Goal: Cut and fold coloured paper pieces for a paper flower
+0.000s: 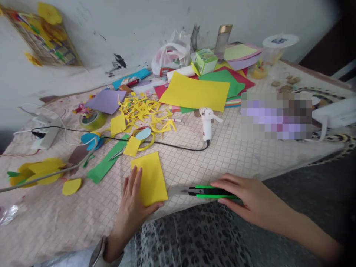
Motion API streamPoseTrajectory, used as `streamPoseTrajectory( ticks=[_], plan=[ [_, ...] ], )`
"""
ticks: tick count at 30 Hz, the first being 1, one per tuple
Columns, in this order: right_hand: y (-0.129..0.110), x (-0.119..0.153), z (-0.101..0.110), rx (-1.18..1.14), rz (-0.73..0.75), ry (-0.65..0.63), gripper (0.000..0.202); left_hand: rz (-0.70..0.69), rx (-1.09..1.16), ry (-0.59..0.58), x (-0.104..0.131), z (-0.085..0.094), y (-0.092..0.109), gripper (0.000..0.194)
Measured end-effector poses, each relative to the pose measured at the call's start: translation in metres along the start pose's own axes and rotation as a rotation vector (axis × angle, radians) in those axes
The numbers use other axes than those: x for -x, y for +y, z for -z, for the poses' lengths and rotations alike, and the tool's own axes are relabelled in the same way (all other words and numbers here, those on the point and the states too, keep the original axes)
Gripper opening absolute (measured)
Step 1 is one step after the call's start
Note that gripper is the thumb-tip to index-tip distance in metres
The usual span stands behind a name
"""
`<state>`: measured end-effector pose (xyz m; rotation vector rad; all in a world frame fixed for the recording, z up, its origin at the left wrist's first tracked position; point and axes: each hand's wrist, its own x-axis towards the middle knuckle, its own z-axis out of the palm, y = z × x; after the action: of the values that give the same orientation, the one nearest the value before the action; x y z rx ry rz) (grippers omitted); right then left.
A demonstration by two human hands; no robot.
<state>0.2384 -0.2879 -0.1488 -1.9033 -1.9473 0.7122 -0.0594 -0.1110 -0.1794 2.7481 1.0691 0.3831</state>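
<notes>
My left hand (133,198) lies with fingers spread on a folded-looking yellow sheet (151,178) at the table's near edge. My right hand (240,193) grips a green and black utility knife (205,191) from its right end. The knife's blade (178,190) is out and points left, close to the sheet's right side. Just beyond the sheet sits a small yellow paper square (132,146), beside yellow-handled scissors (147,144) partly covered by paper. A green paper strip (107,163) lies to their left.
A white hot glue gun (206,124) stands mid-table, its black cord running left to a power strip (47,133). Yellow scraps (139,111) are piled behind. Coloured sheets (196,91), a green box (205,61) and a plastic bag (172,55) line the wall. Yellow tape (96,120) is at left.
</notes>
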Motion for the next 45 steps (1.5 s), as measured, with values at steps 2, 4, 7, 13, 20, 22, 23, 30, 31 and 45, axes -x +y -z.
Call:
streamPoseTrajectory(
  ticks=[2, 4, 7, 13, 20, 22, 23, 30, 31, 45],
  plan=[
    [0.001, -0.001, -0.001, -0.013, 0.002, 0.001, 0.030, -0.001, -0.002, -0.007, 0.000, 0.000, 0.000, 0.113],
    [0.001, -0.002, -0.002, -0.019, 0.005, 0.008, 0.030, -0.004, 0.001, -0.013, -0.001, 0.000, -0.001, 0.112],
    [0.002, -0.004, -0.002, -0.011, 0.002, 0.025, 0.030, -0.012, 0.009, -0.011, -0.002, 0.000, -0.002, 0.109],
    [0.000, -0.011, 0.000, 0.002, 0.016, 0.034, 0.031, -0.011, 0.025, -0.008, 0.001, -0.002, -0.005, 0.106],
    [-0.013, -0.028, 0.000, 0.018, 0.049, -0.036, 0.033, -0.035, -0.003, -0.028, 0.002, -0.004, -0.006, 0.106],
    [-0.017, -0.030, -0.001, 0.016, 0.061, -0.061, 0.033, -0.054, -0.045, -0.063, 0.002, -0.002, -0.005, 0.103],
    [-0.019, -0.030, -0.001, 0.013, 0.063, -0.070, 0.033, -0.067, -0.075, -0.083, 0.002, 0.000, -0.004, 0.102],
    [-0.026, -0.023, -0.008, -0.025, 0.059, -0.108, 0.035, -0.497, -0.206, -0.244, -0.018, 0.022, -0.006, 0.075],
    [-0.026, -0.022, -0.009, -0.031, 0.063, -0.110, 0.035, -0.567, -0.203, -0.280, -0.022, 0.023, -0.008, 0.071],
    [-0.037, -0.011, -0.029, -0.071, 0.091, -0.059, 0.037, -0.664, -0.042, -0.447, -0.038, 0.018, -0.015, 0.062]
  ],
)
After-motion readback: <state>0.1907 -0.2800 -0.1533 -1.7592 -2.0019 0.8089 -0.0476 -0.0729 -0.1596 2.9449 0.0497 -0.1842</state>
